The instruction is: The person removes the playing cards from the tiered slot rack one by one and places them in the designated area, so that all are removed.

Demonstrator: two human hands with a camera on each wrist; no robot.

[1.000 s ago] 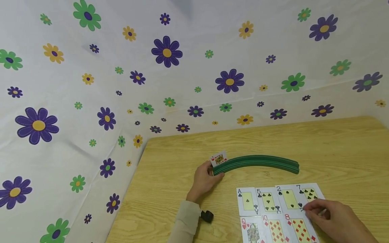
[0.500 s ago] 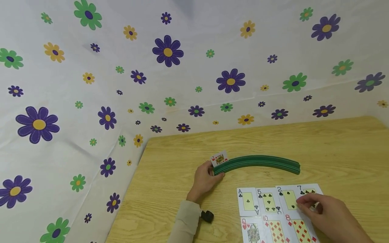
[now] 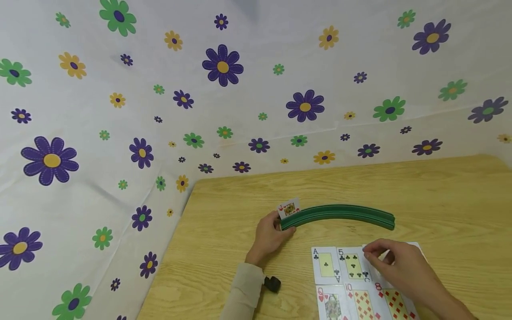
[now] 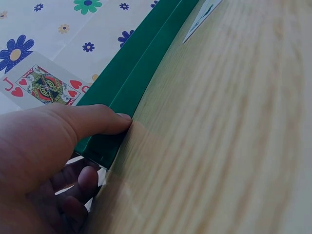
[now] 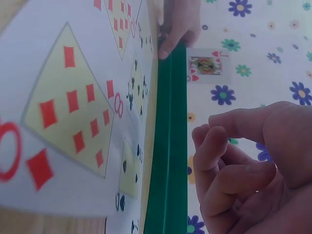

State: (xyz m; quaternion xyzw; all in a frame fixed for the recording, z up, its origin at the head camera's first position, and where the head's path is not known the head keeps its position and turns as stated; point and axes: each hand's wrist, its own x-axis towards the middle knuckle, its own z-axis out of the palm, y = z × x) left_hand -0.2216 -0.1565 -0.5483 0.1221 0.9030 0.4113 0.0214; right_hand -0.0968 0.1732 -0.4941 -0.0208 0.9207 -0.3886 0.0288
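My left hand [image 3: 270, 238] grips the left end of a curved green card holder [image 3: 340, 212], its thumb pressed along the front face in the left wrist view. A jack of hearts [image 4: 46, 87] stands tilted in the holder's slot beside that hand. My right hand [image 3: 404, 266] hovers over the top row of cards, fingers curled and thumb against the fingertips, with nothing seen between them. Below it lie the ace of clubs [image 3: 326, 273], five of clubs [image 3: 354, 265] and eight of diamonds [image 3: 396, 303]. The two of spades [image 5: 128, 168] is mostly covered by it in the head view.
A queen of hearts [image 3: 332, 306] and a ten of diamonds [image 3: 362, 302] lie in the nearer row, cut by the frame edge. A black strap piece [image 3: 273, 284] shows at the left wrist. Flower-printed white sheeting [image 3: 256, 89] walls the wooden table [image 3: 216, 213] behind and left.
My right hand has moved left and slightly away from me, from the seven at the right to the two of spades. The left hand, holder and jack have stayed in place.
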